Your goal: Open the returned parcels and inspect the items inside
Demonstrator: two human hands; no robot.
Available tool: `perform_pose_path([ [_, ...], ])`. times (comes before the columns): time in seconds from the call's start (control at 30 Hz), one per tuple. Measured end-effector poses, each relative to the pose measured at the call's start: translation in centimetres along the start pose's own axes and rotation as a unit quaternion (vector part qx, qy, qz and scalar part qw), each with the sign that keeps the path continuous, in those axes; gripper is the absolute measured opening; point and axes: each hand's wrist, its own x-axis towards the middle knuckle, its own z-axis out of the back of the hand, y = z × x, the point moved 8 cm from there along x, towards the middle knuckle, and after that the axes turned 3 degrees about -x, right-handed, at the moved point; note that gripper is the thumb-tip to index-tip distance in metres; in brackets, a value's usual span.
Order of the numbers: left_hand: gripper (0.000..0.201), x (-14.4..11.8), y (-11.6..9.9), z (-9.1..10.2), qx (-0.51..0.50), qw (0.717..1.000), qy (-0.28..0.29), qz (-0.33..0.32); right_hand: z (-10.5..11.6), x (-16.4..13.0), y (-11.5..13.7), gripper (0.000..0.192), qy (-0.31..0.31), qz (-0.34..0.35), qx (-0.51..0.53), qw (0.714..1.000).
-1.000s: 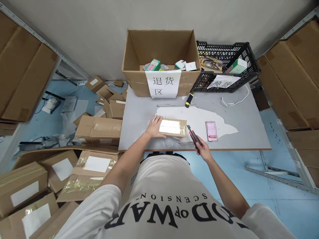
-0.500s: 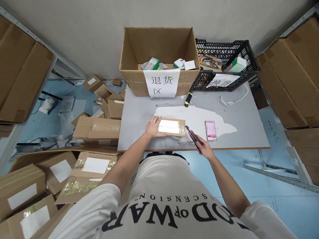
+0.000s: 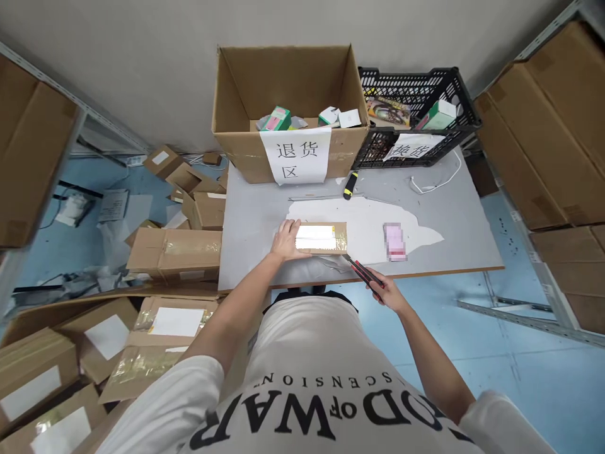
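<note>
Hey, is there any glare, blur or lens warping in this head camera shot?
Head view: glare whitens the tape on the small brown cardboard parcel; the pink rectangular item is pixel-blurred; wide-angle warping bends the metal shelf rails at the edges; lighting even, shadows soft.

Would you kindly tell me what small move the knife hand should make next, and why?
Probably draw the utility knife along the small parcel's taped near edge: its blade tip sits at the parcel's right corner, and the left hand already pins the other end flat.

Parcel point(image 3: 321, 238): matt brown cardboard w/ glossy tape, white paper label. Knife point(image 3: 363, 272): red/black plastic body, metal blade. Table point(image 3: 454, 221): matt grey top, smooth, surface layer peeled to white. Crate point(image 3: 416, 94): black plastic mesh.
</note>
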Motion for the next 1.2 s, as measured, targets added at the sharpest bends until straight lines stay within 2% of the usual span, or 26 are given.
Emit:
perform_pose_path([
  [0.1,0.126,0.0,0.2,-0.1,-0.021,1.0,0.008,0.0,1.9,-0.8,-0.9,0.07,-0.063,0.015,0.038,0.997],
  [0.2,0.128,0.1,0.4,0.1,-0.048,0.998,0.032,-0.013,3.2,-0.7,-1.7,0.071,-0.148,0.035,0.106,0.983],
  [0.3,0.105,0.7,1.7,1.1,-0.113,0.992,0.053,0.013,1.9,0.9,-1.2,0.048,-0.205,0.063,0.202,0.956],
  [0.4,0.078,1.5,4.2,2.1,-0.207,0.972,0.059,0.099,-1.5,3.5,0.0,0.036,-0.22,0.074,0.321,0.918],
  [0.47,0.075,1.6,5.9,1.9,-0.285,0.938,0.087,0.178,-4.1,5.1,0.9,0.038,-0.21,0.067,0.378,0.899],
  [0.57,0.073,0.8,7.2,0.2,-0.391,0.861,0.152,0.287,-7.0,6.5,1.6,0.037,-0.198,0.054,0.408,0.89],
  [0.67,0.075,-0.1,7.0,-0.9,-0.478,0.803,0.167,0.313,-8.0,7.0,1.4,0.033,-0.21,0.043,0.399,0.892],
  [0.8,0.079,-1.2,6.2,-1.2,-0.559,0.753,0.148,0.314,-7.3,7.5,1.7,0.027,-0.227,0.049,0.395,0.889],
  [0.93,0.077,-3.1,5.4,-0.8,-0.618,0.712,0.102,0.317,-5.3,9.0,3.9,0.016,-0.219,0.046,0.407,0.885],
  [1.07,0.075,-5.7,4.2,-1.1,-0.676,0.661,0.025,0.326,-3.1,11.8,7.9,0.005,-0.173,0.039,0.361,0.916],
  [1.2,0.071,-8.5,2.9,-2.1,-0.722,0.602,-0.065,0.335,-2.4,15.5,11.8,0.006,-0.108,0.011,0.285,0.952],
])
